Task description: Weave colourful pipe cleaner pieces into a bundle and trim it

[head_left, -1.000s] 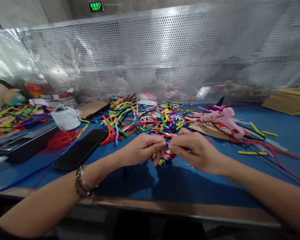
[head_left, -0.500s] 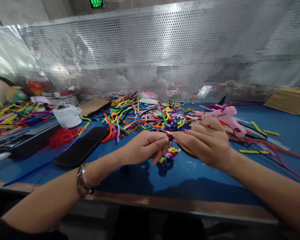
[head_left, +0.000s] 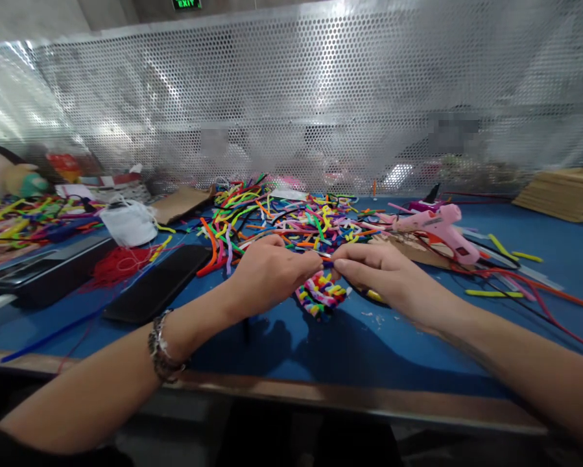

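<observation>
My left hand (head_left: 272, 272): fingertips pinched on the multicoloured pipe-cleaner piece (head_left: 320, 292).
My right hand (head_left: 383, 275): pinching the same piece, apparently at its top.
Blue table (head_left: 417, 344): loose pipe-cleaner heap (head_left: 281, 220); pink glue gun (head_left: 432, 227).

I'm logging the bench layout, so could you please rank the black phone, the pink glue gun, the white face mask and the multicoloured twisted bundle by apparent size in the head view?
1. black phone, nearest, so unsure
2. pink glue gun
3. white face mask
4. multicoloured twisted bundle, alike in size to the mask; partly hidden by the left hand and right hand
</observation>
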Tool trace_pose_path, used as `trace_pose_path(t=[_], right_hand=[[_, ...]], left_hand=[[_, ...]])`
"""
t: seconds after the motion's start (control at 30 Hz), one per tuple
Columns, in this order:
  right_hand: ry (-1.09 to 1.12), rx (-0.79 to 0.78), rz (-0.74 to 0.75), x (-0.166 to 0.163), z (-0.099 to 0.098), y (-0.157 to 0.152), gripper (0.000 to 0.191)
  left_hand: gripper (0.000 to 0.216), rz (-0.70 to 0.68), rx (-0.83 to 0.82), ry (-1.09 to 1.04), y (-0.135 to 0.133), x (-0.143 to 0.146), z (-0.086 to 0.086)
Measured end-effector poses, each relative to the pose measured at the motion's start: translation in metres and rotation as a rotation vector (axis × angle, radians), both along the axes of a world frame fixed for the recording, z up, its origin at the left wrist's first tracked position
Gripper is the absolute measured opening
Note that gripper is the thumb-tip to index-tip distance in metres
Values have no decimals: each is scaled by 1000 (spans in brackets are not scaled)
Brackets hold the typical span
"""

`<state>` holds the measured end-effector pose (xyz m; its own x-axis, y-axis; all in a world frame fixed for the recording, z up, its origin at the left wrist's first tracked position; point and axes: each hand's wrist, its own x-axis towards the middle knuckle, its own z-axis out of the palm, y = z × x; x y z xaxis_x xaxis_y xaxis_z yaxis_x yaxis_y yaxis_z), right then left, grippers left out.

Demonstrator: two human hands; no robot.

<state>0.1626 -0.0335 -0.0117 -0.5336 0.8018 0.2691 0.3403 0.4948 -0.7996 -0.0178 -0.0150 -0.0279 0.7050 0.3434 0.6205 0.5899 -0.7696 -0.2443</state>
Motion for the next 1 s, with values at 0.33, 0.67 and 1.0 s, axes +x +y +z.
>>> trace_pose_path(t=[0.33, 0.67, 1.0], right_hand=[[-234, 648, 38, 7, -7, 13, 26], [-660, 1378, 173, 18, 5, 12, 34], [-189, 471, 171, 7, -10, 12, 33]], left_hand=[[31, -95, -391, -96, 2, -2, 3], [31, -330, -1422, -257, 2, 2, 3], [29, -260, -904, -164, -3, 8, -1]])
